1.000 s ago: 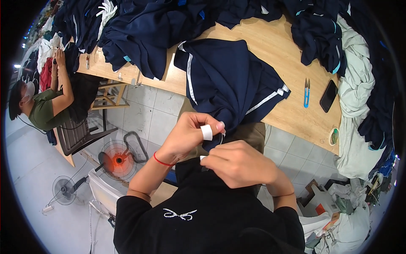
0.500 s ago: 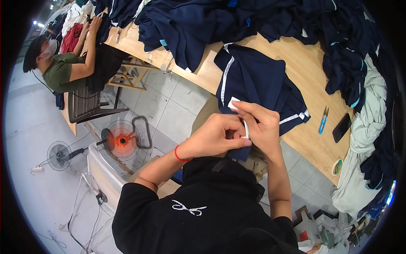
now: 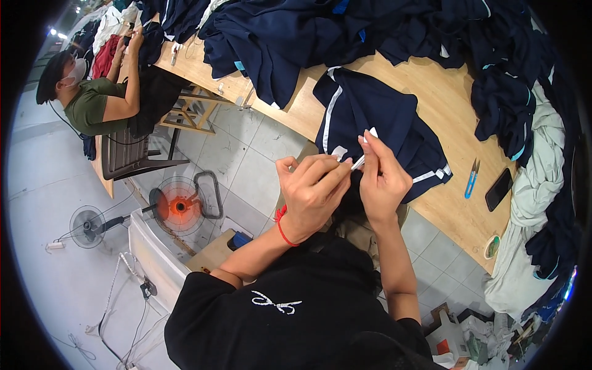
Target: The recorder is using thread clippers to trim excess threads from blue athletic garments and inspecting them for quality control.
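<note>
My left hand (image 3: pixel 313 192), a red string round its wrist, is closed in a pinch at one end of a narrow white strip (image 3: pixel 358 163). At the other end, my right hand (image 3: pixel 383 180) pinches the strip between thumb and fingers; a white tip stands out above these fingertips. Another small white flap (image 3: pixel 338 152) shows just beyond my left fingers; whether it belongs to the strip I cannot tell. Under and beyond both hands lies a navy garment (image 3: pixel 385 102) with white edging, spread at the table edge.
Blue thread snips (image 3: pixel 472 179) and a dark phone (image 3: pixel 499 189) lie right on the wooden table (image 3: pixel 444 203). Navy garments (image 3: pixel 271 37) are heaped along the far side. A masked co-worker (image 3: pixel 95 98) works at far left; fans (image 3: pixel 179 206) stand below.
My hands have come apart slightly and turned, with the white strip now held between them. The left hand has lifted its fingers over it; the right has shifted right.
</note>
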A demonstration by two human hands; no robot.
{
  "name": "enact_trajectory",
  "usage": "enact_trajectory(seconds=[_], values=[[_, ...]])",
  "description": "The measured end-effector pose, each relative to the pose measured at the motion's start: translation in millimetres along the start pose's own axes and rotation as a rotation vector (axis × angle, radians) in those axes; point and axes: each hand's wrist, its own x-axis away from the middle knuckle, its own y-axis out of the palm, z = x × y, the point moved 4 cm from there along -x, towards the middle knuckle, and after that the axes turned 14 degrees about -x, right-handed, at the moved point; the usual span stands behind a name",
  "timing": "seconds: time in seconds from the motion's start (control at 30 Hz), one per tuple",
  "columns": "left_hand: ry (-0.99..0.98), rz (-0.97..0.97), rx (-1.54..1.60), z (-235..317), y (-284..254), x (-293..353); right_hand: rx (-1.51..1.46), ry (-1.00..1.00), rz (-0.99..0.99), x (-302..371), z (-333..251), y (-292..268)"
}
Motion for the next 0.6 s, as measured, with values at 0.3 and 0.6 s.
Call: enact_trajectory(seconds=[0.3,0.6], values=[[0.249,0.034,0.066,-3,4,11,-0.117,0.411,-0.11,1,25,-5],[-0.449,-0.459,0.677,-42,37,11,-0.015,0.158,-0.471,27,-1,-26]])
